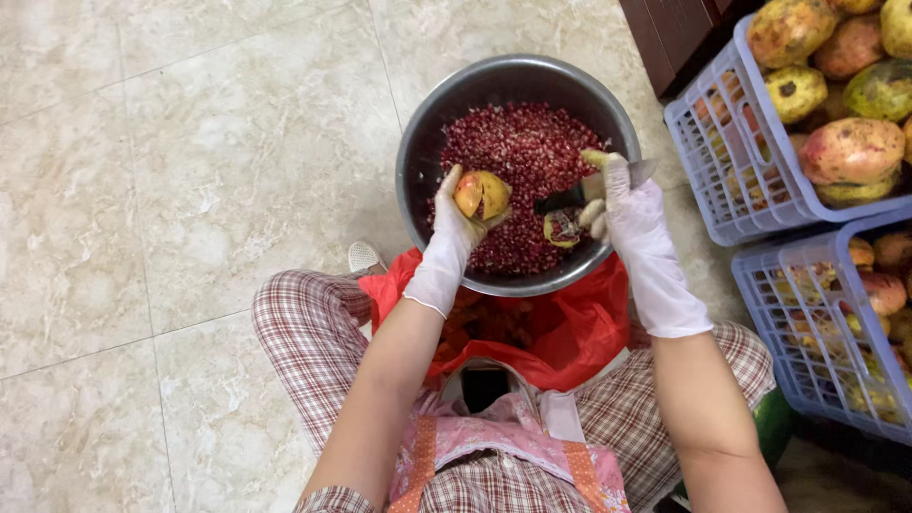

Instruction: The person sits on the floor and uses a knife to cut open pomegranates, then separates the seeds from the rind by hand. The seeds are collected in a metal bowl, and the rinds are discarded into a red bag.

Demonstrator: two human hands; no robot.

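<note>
Pomegranate piece [482, 194] gripped in left hand [454, 228]; right hand [632, 214] clasps knife [594, 187] beside it.

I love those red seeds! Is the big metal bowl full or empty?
Partly full: red seeds cover the metal bowl's bottom, but its inner wall shows bare above them.

Left hand [454, 228]: white thin glove, bare forearm reaching forward, fingers curled shut in a grasp, palm turned inward.
Right hand [635, 223]: white thin glove, bare forearm extended, index finger stretched forward, other fingers curled closed.
</note>
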